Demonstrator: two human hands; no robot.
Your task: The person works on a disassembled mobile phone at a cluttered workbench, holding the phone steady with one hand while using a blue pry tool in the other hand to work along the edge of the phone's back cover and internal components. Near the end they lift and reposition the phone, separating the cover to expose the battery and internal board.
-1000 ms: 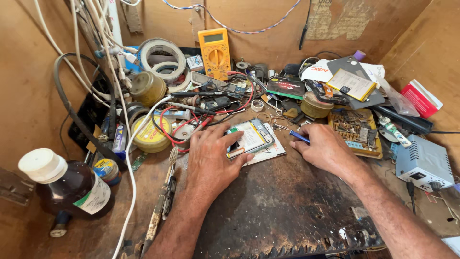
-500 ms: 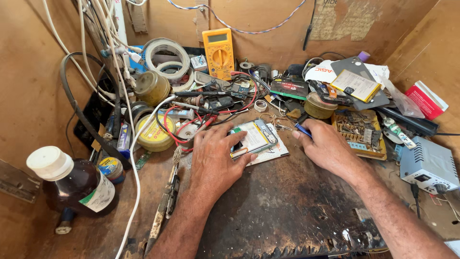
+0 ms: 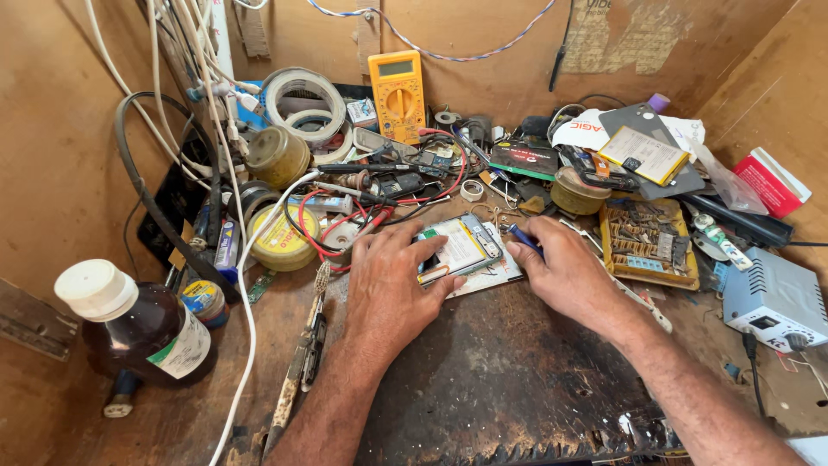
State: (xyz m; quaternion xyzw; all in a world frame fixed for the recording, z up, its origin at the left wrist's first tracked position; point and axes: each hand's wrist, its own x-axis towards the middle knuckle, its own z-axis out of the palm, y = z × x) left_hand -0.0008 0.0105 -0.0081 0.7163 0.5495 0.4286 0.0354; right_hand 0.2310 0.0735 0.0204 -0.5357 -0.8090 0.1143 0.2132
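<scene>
An opened phone [image 3: 461, 246] lies back-off on a white card on the dark work mat [image 3: 509, 388], its battery and board exposed. My left hand [image 3: 392, 280] lies flat over its left side, fingers pressing its edge. My right hand [image 3: 565, 272] grips a blue-handled screwdriver [image 3: 523, 239], its tip at the phone's right edge.
A yellow multimeter [image 3: 398, 95] leans on the back wall beside tape rolls [image 3: 302, 103]. A brown bottle with a white cap [image 3: 142, 328] stands at left. A tray of small parts [image 3: 649, 242], a grey power unit [image 3: 772, 298], red wires [image 3: 379, 216] and tweezers [image 3: 302, 362] surround the mat.
My right hand has shifted left, bringing the screwdriver from beside the phone to its right edge. My left hand stays on the phone. The view has drifted slightly.
</scene>
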